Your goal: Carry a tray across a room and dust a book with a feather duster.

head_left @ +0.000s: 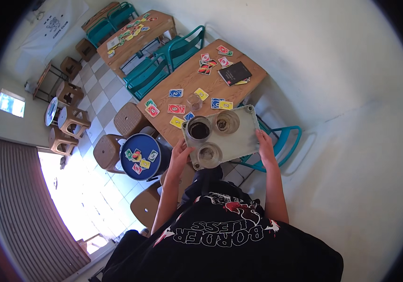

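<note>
Between my two hands is a pale rectangular tray (245,139), held level in front of me by its short ends. My left hand (181,154) grips the left end, and my right hand (265,145) the right end. Grouped towards its left side are three clear glasses: a glass of dark liquid (199,129), a glass with brown residue (227,122) and a glass with greyish dregs (209,155). Just beyond the tray, a further clear glass (194,101) stands on the wooden table (187,75) among scattered Uno cards (176,109).
A black book (235,73) lies on cards at the table's far right. Teal metal chairs (289,141) stand around it, one close to my right hand. To my left are a blue drum (141,141) with cards on top and brown plastic stools (131,120). A wall (346,141) rises at right.
</note>
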`<state>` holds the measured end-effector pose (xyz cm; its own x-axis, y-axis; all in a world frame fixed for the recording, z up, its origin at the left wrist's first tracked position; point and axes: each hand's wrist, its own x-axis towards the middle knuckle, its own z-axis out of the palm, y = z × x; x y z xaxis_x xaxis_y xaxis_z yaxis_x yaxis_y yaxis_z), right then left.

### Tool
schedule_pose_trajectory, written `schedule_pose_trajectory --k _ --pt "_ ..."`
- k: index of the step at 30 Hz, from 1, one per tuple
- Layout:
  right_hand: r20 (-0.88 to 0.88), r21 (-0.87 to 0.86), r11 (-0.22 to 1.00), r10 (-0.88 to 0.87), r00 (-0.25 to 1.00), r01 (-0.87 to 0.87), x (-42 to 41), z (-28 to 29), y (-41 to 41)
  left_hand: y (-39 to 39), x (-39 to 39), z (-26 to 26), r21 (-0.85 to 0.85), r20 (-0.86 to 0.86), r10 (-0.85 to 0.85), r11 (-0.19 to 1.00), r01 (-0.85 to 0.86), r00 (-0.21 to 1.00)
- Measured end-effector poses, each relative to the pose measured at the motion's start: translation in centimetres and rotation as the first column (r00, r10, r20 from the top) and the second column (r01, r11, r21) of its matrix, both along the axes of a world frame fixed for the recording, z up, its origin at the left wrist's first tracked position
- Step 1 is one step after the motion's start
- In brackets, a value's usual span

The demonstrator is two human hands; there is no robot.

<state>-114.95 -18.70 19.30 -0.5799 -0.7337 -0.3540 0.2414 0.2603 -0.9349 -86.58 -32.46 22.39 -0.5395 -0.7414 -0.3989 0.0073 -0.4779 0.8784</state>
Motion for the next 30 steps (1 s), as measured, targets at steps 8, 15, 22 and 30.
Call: schedule_pose_trajectory --k 8,15,22,30 --pt "-0.018 0.037 0.99 0.137 0.99 -0.136 0.2 -2.8 -3.9 -1.9 1.0 -3.9 0.044 0.064 0.115 0.992 -0.118 0.991" --pt "0.066 0.057 0.951 0.301 0.951 -0.305 1.1 -6.6 -7.9 -3.9 2.9 -6.9 -0.001 0.137 0.25 0.968 -0.252 0.959" --pt "-0.032 0.16 0.866 0.484 0.874 -0.474 1.5 -10.1 -11.7 -4.3 4.6 -11.1 -0.069 0.192 0.339 0.941 -0.332 0.921" --pt "-0.229 0.39 0.756 0.632 0.74 -0.525 1.4 -17.7 -14.0 -5.3 6.2 -20.1 -0.191 0.365 0.356 0.933 -0.305 0.861"
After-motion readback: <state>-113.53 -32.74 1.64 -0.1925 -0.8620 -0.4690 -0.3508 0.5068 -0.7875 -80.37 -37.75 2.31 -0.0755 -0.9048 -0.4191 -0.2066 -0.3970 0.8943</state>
